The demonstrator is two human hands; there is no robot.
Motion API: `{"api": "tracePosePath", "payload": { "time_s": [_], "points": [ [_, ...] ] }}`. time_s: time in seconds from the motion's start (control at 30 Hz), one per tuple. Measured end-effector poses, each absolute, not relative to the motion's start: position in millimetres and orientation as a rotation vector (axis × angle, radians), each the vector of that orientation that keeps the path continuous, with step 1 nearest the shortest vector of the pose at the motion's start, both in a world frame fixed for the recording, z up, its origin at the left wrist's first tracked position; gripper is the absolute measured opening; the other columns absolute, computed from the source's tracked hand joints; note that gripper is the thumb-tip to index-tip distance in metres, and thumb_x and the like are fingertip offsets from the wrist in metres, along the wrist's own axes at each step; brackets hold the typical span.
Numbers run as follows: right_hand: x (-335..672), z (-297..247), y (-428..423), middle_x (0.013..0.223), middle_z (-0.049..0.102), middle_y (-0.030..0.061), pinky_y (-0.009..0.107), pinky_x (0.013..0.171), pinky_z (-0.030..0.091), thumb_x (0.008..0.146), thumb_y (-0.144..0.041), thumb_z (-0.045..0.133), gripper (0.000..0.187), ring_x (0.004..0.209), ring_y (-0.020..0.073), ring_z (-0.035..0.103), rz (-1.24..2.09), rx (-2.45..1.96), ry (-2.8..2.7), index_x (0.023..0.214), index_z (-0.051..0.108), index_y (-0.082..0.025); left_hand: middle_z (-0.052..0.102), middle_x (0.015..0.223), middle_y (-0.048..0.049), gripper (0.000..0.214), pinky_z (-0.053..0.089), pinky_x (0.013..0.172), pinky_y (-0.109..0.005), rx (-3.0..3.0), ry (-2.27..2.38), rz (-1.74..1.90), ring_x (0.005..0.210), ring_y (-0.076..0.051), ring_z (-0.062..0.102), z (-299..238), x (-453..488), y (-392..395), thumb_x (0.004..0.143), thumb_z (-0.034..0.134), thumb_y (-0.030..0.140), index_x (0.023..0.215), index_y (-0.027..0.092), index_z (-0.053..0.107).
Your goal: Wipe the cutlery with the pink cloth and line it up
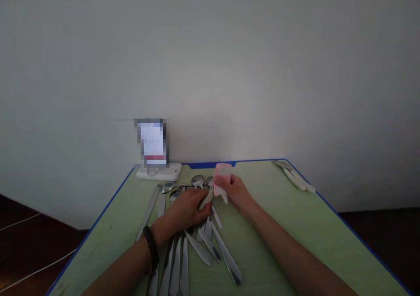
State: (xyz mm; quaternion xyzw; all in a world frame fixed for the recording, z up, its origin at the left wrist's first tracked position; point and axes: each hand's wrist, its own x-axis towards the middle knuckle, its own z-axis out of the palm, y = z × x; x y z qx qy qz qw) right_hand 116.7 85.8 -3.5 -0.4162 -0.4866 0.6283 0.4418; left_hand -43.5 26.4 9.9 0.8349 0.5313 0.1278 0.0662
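My left hand (pixel 192 206), with a dark bracelet at the wrist, is closed around the pale handle of a piece of cutlery (pixel 206 201). Its far end is hidden by the cloth, so its kind does not show. Pinched in my right hand (pixel 238 193) is a folded pink-and-white cloth (pixel 223 173), which meets the top of that handle. Under and around my left hand lies a spread of metal cutlery. Spoons (pixel 197 181) have their bowls toward the wall, and several long flat metal handles (pixel 228 256) point toward me.
A screen (pixel 152 142), blurred out, stands at the back left on a white base (pixel 173 172). Pale-handled cutlery (pixel 295 177) lies at the table's back right corner. The green tabletop (pixel 262 261) has a blue edge and meets a plain wall (pixel 210 68).
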Motion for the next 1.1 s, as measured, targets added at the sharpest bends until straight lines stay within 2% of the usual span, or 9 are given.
{"api": "tracePosePath", "payload": {
  "time_s": [0.1,0.23,0.5,0.67,0.8,0.97,1.1],
  "points": [
    [113.0,-3.7,85.1,0.058,0.063,0.0020,0.025,0.048,0.033,0.060,-0.043,0.071,0.031,0.050,0.0120,0.048,1.470,-1.084,-1.217,0.066,0.064,-0.014,0.062,0.074,-0.0046,0.015,0.041,0.064,-0.027,2.557,1.621,0.361,0.070,-0.019,0.057,12.2,-44.0,25.3,0.081,0.046,0.031,0.077,0.019,0.055],
    [112.0,0.6,85.2,0.049,0.056,-0.0007,0.024,0.047,0.031,0.063,-0.046,0.068,0.033,0.045,0.0093,0.043,1.590,-1.016,-1.088,0.057,0.059,-0.015,0.061,0.069,-0.0031,0.015,0.039,0.060,-0.026,2.553,1.578,0.368,0.065,-0.017,0.055,12.9,-45.4,24.3,0.080,0.047,0.030,0.073,0.019,0.055],
    [113.6,2.7,87.1,0.053,0.058,-0.0014,0.024,0.052,0.037,0.055,-0.049,0.074,0.038,0.049,0.0089,0.048,1.753,-0.950,-0.899,0.059,0.058,-0.015,0.056,0.064,0.0005,0.020,0.032,0.055,-0.024,2.415,1.519,0.476,0.059,-0.014,0.050,10.6,-49.1,27.0,0.081,0.044,0.033,0.069,0.019,0.053],
    [114.4,-2.1,94.3,0.057,0.058,-0.0014,0.024,0.054,0.040,0.055,-0.050,0.073,0.039,0.053,0.0092,0.049,1.698,-0.867,-0.794,0.064,0.059,-0.015,0.051,0.060,0.0034,0.023,0.030,0.052,-0.022,2.265,1.400,0.563,0.054,-0.011,0.046,14.7,-49.8,27.0,0.084,0.041,0.033,0.070,0.018,0.052],
    [132.4,-5.5,109.7,0.057,0.056,-0.0032,0.023,0.052,0.040,0.053,-0.048,0.076,0.038,0.052,0.0091,0.048,1.518,-0.803,-0.688,0.065,0.057,-0.018,0.046,0.055,0.0051,0.024,0.028,0.050,-0.021,2.237,1.428,0.656,0.050,-0.010,0.043,14.3,-49.6,25.9,0.084,0.041,0.033,0.066,0.019,0.048],
    [145.0,-6.8,109.7,0.061,0.059,-0.0004,0.023,0.056,0.041,0.064,-0.051,0.067,0.039,0.056,0.0101,0.050,1.449,-0.958,-1.165,0.070,0.058,-0.014,0.048,0.054,0.0049,0.023,0.029,0.051,-0.022,2.226,1.515,0.805,0.050,-0.011,0.045,10.1,-48.3,26.9,0.084,0.041,0.034,0.068,0.019,0.047],
    [140.5,-5.2,98.4,0.079,0.063,0.0007,0.025,0.064,0.044,0.065,-0.045,0.069,0.043,0.067,0.0120,0.055,1.380,-0.958,-1.514,0.093,0.056,-0.015,0.053,0.057,0.0027,0.024,0.032,0.054,-0.023,2.299,1.621,0.791,0.053,-0.013,0.049,9.9,-46.4,25.7,0.085,0.041,0.036,0.072,0.019,0.052]
  ]
}}
